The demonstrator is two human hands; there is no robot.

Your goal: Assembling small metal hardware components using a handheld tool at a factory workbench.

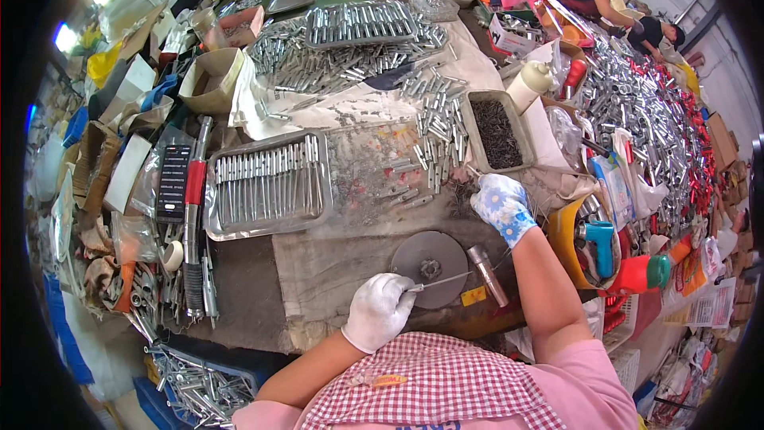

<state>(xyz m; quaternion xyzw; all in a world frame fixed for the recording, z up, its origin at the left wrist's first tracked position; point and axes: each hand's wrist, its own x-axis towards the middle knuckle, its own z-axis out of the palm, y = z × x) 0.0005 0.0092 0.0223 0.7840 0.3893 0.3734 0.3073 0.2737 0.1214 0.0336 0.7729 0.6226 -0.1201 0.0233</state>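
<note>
Two gloved hands work here: our left hand (380, 310) pinches closed on thin tweezers (442, 279) tipped at the round metal disc (430, 258), while our right hand (502, 205), at one o'clock, closes over dark pins; we keep the tweezers steady.

A metal tray (267, 185) of silver tubes lies left of centre on the desk (318, 271). Farther off sits a second tray (362, 24) amid loose tubes. A grey tub (495, 131) of dark bits stands to the right, a white bottle (529, 84) just beyond it, and a cardboard box (211, 80) far left.
</note>
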